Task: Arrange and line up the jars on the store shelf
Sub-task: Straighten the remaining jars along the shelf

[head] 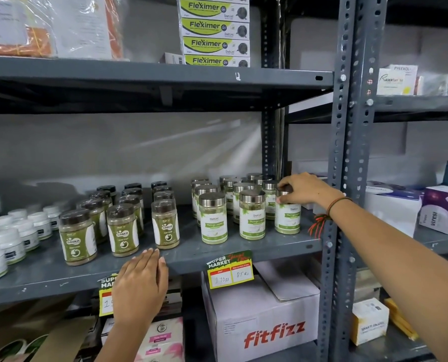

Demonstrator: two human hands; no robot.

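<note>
On the grey middle shelf [191, 254] stand three groups of jars in rows. Silver-lidded jars with green and white labels [213, 220] fill the right part. My right hand [305, 190] grips the lid of the rightmost front one [287, 218], which stands upright near the shelf's right end. Dark-lidded jars of brownish powder [165, 224] occupy the middle, and small white tubs [11, 244] sit at the left. My left hand [141, 280] lies flat, fingers together, on the shelf's front edge just below the dark-lidded jars and holds nothing.
A perforated steel upright [348, 152] stands right of the jars, beside my right forearm. Yellow price tags [230, 270] hang off the shelf edge. A white carton [264, 322] sits on the shelf below. Stacked green boxes [215, 30] rest on the shelf above.
</note>
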